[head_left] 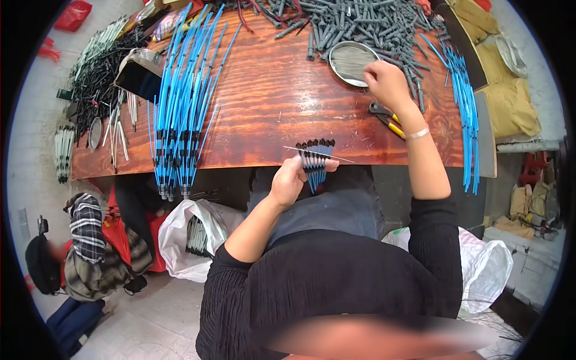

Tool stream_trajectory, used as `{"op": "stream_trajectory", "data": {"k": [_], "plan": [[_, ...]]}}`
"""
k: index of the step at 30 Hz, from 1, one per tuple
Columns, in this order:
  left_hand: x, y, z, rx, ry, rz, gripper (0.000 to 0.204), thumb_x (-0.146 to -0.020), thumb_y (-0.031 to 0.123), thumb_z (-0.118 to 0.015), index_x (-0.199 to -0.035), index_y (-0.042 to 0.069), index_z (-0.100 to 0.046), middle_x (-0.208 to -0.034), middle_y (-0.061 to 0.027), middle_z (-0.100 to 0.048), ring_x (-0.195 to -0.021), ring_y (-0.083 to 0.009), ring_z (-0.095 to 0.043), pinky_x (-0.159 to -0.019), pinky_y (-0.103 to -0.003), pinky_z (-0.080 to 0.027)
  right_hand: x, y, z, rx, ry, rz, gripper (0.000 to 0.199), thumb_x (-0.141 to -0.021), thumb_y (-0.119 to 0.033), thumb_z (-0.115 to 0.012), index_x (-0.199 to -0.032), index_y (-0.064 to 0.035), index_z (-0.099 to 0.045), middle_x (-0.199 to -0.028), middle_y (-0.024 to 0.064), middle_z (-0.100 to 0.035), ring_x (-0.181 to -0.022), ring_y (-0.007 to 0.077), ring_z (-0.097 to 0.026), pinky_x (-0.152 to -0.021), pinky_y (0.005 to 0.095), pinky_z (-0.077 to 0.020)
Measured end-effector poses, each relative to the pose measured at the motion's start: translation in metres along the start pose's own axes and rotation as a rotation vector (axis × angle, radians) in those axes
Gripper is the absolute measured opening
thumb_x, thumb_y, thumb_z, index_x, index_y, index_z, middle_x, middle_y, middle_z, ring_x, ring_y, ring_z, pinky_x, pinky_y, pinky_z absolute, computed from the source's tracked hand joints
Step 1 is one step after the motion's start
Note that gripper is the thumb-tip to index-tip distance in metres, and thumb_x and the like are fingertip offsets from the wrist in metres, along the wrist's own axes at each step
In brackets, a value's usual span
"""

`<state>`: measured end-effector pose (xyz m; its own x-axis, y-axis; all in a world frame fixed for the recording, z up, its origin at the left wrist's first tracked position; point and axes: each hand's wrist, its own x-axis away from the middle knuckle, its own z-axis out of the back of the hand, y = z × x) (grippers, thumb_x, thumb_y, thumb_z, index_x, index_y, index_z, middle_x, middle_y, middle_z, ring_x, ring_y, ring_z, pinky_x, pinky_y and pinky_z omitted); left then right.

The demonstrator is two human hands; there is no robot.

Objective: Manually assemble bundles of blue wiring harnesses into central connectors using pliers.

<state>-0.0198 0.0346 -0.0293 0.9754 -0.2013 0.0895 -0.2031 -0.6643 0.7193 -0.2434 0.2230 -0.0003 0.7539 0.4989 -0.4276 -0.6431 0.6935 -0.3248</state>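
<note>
Now left hand grips blue tubes w/ black caps; right hand pinches in round metal dish.

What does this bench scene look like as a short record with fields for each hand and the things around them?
Left hand: holds a fanned bundle of blue rods with black caps, a thin wire across them
Right hand: fingers reach into a round metal dish
Beside right wrist: yellow-handled pliers
Table: reddish wood
Table left: large pile of blue rods
Table far edge: heap of grey plastic pieces
Table right: more blue rods
</note>
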Motion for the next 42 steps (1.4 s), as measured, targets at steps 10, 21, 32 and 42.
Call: {"op": "stream_trajectory", "data": {"k": [10, 21, 32, 42], "plan": [[-0.002, -0.007, 0.009, -0.22, 0.025, -0.003, 0.055, -0.096, 0.029, -0.021, -0.101, -0.009, -0.06, -0.099, -0.0172, -0.063, -0.097, -0.0234, -0.059, -0.091, -0.032, -0.043, -0.037, 0.018, -0.037, 0.554, -0.3, 0.129, 0.008, -0.07, -0.009, -0.056, -0.07, -0.0055, -0.063, -0.077, 0.0123, -0.062, -0.074, 0.029, -0.061, -0.067, 0.0436, -0.0478], [-0.004, -0.012, 0.021, -0.331, 0.02, -0.005, 0.058, -0.096, 0.033, -0.019, -0.098, -0.002, -0.065, -0.094, -0.0084, -0.067, -0.07, -0.0068, -0.054, -0.061, -0.02, -0.039, 0.007, -0.062, 0.06, -0.338, -0.433, -0.098, 0.008, -0.072, -0.002, -0.057, -0.079, 0.0025, -0.059, -0.067, 0.0119, -0.059, -0.058, 0.0211, -0.057, -0.056, 0.031, -0.0454], [-0.006, -0.017, 0.02, -0.333, 0.017, -0.109, 0.059, -0.096, 0.034, -0.017, -0.096, 0.002, -0.067, -0.094, -0.0042, -0.067, -0.052, -0.0026, -0.037, -0.049, -0.019, -0.03, 0.039, -0.117, 0.096, -0.403, -0.645, 0.148, 0.027, -0.067, 0.001, -0.053, -0.092, 0.0021, -0.062, -0.076, 0.0206, -0.061, -0.072, 0.0341, -0.06, -0.067, 0.0392, -0.0483], [-0.007, -0.018, 0.019, -0.301, 0.017, -0.095, 0.059, -0.096, 0.034, -0.016, -0.097, 0.002, -0.067, -0.093, -0.0043, -0.067, -0.052, -0.0028, -0.035, -0.05, -0.019, -0.03, 0.037, -0.123, 0.095, -0.347, -0.652, 0.142, 0.03, -0.066, 0.001, -0.051, -0.094, 0.0019, -0.062, -0.078, 0.0209, -0.062, -0.074, 0.0344, -0.06, -0.068, 0.0399, -0.0481]]}}
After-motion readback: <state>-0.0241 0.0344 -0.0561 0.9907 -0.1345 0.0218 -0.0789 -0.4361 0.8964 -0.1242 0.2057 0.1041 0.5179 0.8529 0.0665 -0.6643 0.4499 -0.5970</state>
